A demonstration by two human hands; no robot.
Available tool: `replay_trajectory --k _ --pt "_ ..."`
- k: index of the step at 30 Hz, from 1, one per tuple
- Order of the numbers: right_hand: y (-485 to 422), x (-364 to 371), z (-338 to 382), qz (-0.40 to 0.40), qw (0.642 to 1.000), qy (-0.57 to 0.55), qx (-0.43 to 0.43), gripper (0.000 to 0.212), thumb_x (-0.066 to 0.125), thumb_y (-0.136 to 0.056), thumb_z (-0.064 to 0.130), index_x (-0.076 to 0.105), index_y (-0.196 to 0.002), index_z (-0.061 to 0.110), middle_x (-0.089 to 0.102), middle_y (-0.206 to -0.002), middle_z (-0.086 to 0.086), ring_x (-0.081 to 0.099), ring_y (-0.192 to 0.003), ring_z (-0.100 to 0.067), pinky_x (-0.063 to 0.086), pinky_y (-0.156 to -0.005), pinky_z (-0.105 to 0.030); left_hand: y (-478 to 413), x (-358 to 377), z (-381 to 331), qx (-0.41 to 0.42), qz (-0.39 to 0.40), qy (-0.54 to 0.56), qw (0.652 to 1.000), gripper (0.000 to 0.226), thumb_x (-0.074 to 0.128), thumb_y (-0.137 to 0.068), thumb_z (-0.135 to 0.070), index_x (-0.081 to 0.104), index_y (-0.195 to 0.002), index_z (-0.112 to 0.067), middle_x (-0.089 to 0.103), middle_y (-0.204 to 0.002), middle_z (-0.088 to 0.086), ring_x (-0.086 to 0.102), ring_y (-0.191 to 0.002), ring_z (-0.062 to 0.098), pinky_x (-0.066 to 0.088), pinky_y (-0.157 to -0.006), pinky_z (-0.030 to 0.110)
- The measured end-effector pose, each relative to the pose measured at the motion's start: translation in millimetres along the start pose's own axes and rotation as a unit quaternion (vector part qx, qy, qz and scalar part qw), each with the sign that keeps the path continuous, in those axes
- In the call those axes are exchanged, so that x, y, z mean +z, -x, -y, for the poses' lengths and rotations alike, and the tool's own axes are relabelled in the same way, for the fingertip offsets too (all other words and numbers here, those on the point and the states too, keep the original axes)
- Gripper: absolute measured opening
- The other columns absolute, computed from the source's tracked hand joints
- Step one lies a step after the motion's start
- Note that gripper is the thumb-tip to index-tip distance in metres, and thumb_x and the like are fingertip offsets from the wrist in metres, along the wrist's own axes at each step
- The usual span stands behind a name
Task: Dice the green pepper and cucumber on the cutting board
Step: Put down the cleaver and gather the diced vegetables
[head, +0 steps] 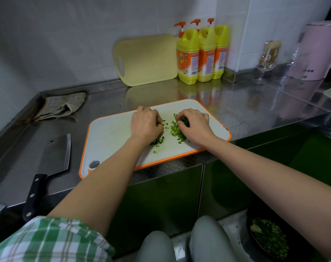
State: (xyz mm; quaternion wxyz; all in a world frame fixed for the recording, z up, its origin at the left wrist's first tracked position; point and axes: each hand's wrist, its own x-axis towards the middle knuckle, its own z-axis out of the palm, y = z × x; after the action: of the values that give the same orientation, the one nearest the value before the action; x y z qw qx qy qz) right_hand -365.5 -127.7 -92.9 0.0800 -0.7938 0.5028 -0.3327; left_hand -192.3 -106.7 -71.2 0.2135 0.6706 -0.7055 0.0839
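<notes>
Left hand (145,123) and right hand (194,125) (fingers (157,117) curled) grip green dice (177,132).

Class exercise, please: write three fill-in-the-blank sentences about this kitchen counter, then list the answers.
The cleaver lies on the counter to the ____ of the cutting board.
Behind the board stand ____ yellow detergent bottles.
The left hand and right hand curl round diced green pieces on that board, which has an ____ rim.
Answers: left; three; orange.

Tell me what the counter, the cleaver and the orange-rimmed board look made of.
Counter: likely stainless steel, glossy; it mirrors the bottles. Cleaver: dull grey metal blade, black riveted handle, plastic or wood. Board: probably plastic, matt white with an orange rim.
</notes>
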Motion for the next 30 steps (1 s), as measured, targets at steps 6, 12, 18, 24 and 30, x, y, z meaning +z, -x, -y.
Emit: replay_trajectory --k 6,12,18,24,30 --pt "-9.0 1.1 6.8 0.056 0.996 0.057 -0.045 0.031 0.049 -0.097 0.032 0.062 -0.124 0.026 0.058 -0.131 0.003 0.042 -0.127 -0.019 0.024 -0.098 -0.038 -2.9 9.2 -0.2 0.053 0.044 0.025 0.997 0.03 0.062 -0.085 -0.032 0.069 -0.113 -0.023 0.066 -0.114 0.003 0.047 -0.113 0.026 0.039 -0.09 0.038" --pt "-8.2 2.2 2.5 0.045 0.997 0.058 -0.021 0.023 0.051 -0.095 0.031 0.068 -0.11 0.025 0.062 -0.12 0.003 0.047 -0.119 -0.02 0.027 -0.094 -0.038 -3.0 3.4 8.4 0.047 0.027 0.013 0.998 0.015 0.061 -0.087 -0.025 0.074 -0.095 -0.024 0.067 -0.098 0.003 0.049 -0.105 0.027 0.04 -0.082 0.037" --pt "-10.6 6.3 11.0 0.046 0.997 0.061 -0.017 0.022 0.051 -0.095 0.03 0.067 -0.109 0.024 0.061 -0.118 0.002 0.047 -0.119 -0.021 0.027 -0.093 -0.038 -1.4 3.7 3.2 0.036 0.0 0.046 0.998 0.022 0.063 -0.083 -0.023 0.071 -0.103 -0.022 0.063 -0.106 0.005 0.048 -0.108 0.028 0.04 -0.086 0.037" --pt "-7.3 6.8 6.3 0.029 0.998 0.049 0.002 0.023 0.049 -0.094 0.024 0.062 -0.112 0.02 0.061 -0.119 0.001 0.048 -0.117 -0.021 0.029 -0.093 -0.038 -4.4 5.5 -7.3 0.044 0.021 0.002 0.999 0.017 0.059 -0.087 -0.029 0.072 -0.089 -0.02 0.064 -0.094 0.005 0.05 -0.102 0.028 0.042 -0.079 0.038" --pt "-7.6 4.8 5.5 0.034 0.998 0.051 -0.005 0.022 0.05 -0.095 0.025 0.064 -0.112 0.021 0.061 -0.121 0.002 0.047 -0.118 -0.021 0.028 -0.093 -0.036 -0.4 -1.6 13.6 -0.01 0.002 -0.038 0.999 0.013 0.064 -0.083 -0.027 0.073 -0.09 -0.02 0.063 -0.102 0.007 0.048 -0.105 0.029 0.038 -0.079 0.036"
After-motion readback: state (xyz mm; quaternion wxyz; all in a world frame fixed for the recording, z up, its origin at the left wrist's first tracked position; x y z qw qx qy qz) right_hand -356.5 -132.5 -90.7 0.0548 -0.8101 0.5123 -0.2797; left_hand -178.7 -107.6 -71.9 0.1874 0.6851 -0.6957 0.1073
